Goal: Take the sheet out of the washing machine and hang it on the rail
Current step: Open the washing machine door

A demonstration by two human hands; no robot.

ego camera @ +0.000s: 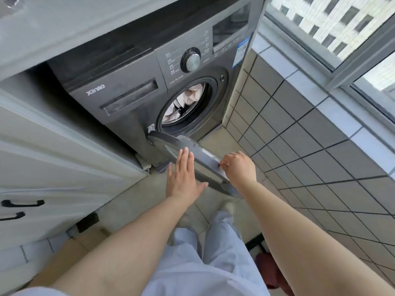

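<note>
Head view: the right hand (239, 167) has its grip closed on the outer edge of the door (192, 159), fingers curled over the rim and thumb tucked at the handle notch. The left hand (183, 178) lies flat beside it, fingers straight and together, thumb spread, held over the inner face of the same door; whether the palm touches it cannot be told. The door is swung wide open, hinged at the left of the drum mouth. One washer (119, 86), dark grey, stands under a pale bench (64, 28), with one dial (190, 60), one drawer (130, 97) and one display panel (232, 24) on its front. The sheet (183, 103), pale with a darker pattern, lies bunched inside the drum, all of it behind the opening. Left of the washer is a white cabinet (53, 167) with two black handles (21, 203). Grey tiles (310, 135) cover the low wall on the right, under a window (342, 28). Two legs in pale trousers (213, 253) and one shoe (227, 207) show below.
</note>
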